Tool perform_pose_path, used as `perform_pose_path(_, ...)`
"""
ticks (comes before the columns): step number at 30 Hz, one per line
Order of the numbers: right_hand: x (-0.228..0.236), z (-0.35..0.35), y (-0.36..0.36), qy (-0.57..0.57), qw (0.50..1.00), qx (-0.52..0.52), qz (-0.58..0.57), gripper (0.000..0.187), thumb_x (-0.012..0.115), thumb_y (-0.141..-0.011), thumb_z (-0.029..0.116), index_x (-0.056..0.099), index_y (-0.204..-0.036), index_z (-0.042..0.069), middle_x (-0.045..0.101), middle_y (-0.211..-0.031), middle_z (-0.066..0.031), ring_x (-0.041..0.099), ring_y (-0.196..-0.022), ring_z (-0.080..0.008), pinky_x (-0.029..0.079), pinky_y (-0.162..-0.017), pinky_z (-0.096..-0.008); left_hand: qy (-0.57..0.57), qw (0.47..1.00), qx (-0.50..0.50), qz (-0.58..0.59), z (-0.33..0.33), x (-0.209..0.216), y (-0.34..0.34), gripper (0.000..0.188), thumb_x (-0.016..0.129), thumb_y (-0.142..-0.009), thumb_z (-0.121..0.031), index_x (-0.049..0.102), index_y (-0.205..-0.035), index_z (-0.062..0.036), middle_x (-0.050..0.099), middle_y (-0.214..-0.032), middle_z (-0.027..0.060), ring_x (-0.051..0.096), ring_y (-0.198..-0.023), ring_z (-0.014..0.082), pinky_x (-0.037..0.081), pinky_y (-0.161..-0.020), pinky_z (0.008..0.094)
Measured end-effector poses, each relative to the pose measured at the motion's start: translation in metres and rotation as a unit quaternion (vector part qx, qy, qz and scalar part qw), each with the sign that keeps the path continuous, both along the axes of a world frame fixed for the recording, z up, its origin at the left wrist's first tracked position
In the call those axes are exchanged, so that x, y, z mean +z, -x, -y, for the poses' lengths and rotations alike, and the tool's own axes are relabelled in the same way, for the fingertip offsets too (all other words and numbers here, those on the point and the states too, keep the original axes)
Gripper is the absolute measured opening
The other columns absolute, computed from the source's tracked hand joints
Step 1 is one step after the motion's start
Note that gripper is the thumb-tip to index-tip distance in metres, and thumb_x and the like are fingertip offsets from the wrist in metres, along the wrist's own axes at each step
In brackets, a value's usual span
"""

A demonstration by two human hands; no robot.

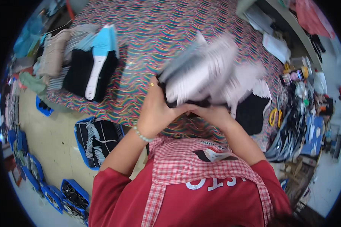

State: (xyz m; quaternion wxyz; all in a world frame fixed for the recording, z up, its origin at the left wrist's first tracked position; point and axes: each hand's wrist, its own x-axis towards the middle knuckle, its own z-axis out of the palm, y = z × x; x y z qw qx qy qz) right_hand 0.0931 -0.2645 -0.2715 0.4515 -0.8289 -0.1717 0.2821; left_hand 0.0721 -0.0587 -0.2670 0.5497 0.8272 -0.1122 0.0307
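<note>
My left hand (155, 109) and right hand (213, 114) hold pale bundle (202, 73). Looks part done: black pile (77, 75) sits at left; black piece (250, 111) at right maybe waiting.

Bright, even light, motion-blurred pale bundle (202, 72), strong fisheye edge distortion

Bundle (201, 73) over table (147, 22), cloth pile (77, 73) left, scissors (276, 117) right, basket (78, 142) near left.

1 pair yellow-handled scissors (279, 118) right; blue bins (53, 198) on floor (58, 130) left.
</note>
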Motion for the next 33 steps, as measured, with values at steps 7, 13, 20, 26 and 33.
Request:
perform_pose_path(7, -0.027, 0.003, -0.005, -0.057, 0.982, -0.18, 0.022, 0.058, 0.069, -0.085, 0.028, 0.048, -0.127, -0.006, 0.06, -0.118, -0.0237, 0.059, -0.112, -0.0352, 0.044, -0.097, -0.0395, -0.134, 0.987, -0.003, -0.087, 0.004, -0.048, -0.038, 0.08, 0.077, -0.077, -0.044, 0.044, -0.135, 0.0008, 0.06, -0.118, 0.0279, 0.061, -0.106, 0.0407, 0.049, -0.089, 0.0432)
perform_pose_path(13, -0.071, 0.023, 0.026, 0.069, 0.943, -0.266, 0.189, 0.071, 0.063, -0.089, 0.022, 0.027, -0.139, -0.014, 0.043, -0.134, -0.0319, 0.044, -0.127, -0.0401, 0.035, -0.107, -0.0411, 0.024, 0.969, -0.089, -0.23, 0.022, -0.043, -0.039, 0.046, 0.075, -0.083, -0.031, 0.061, -0.112, 0.0024, 0.068, -0.088, 0.011, 0.066, -0.077, 0.0152, 0.052, -0.066, 0.0279)
perform_pose_path(20, 0.001, 0.1, 0.07, 0.19, 0.932, -0.216, 0.221, 0.062, 0.064, -0.089, 0.022, 0.039, -0.137, -0.008, 0.054, -0.122, -0.0277, 0.053, -0.116, -0.0418, 0.044, -0.097, -0.0406, -0.076, 0.971, -0.151, -0.17, 0.104, -0.04, -0.023, 0.062, 0.07, -0.086, -0.03, 0.046, -0.131, 0.0054, 0.066, -0.097, 0.0187, 0.066, -0.085, 0.0263, 0.052, -0.076, 0.0348)
perform_pose_path(26, 0.01, 0.245, 0.1, 0.162, 0.816, -0.513, 0.213, 0.051, 0.057, -0.096, 0.031, 0.051, -0.132, -0.005, 0.055, -0.131, -0.0217, 0.054, -0.122, -0.0264, 0.041, -0.102, -0.035, -0.214, 0.967, -0.126, -0.053, 0.124, -0.057, -0.022, 0.082, 0.073, -0.081, -0.04, 0.041, -0.131, 0.0155, 0.061, -0.112, 0.0294, 0.06, -0.108, 0.0387, 0.047, -0.092, 0.0407)
perform_pose_path(33, -0.051, 0.225, 0.124, 0.05, 0.826, -0.53, 0.185, 0.074, 0.07, -0.087, 0.031, 0.035, -0.142, -0.005, 0.05, -0.132, -0.0267, 0.048, -0.126, -0.0365, 0.037, -0.107, -0.0414, -0.124, 0.949, -0.18, -0.228, 0.118, -0.037, -0.045, 0.043, 0.068, -0.088, -0.029, 0.056, -0.117, 0.0012, 0.063, -0.088, 0.004, 0.059, -0.074, 0.011, 0.049, -0.064, 0.0271)
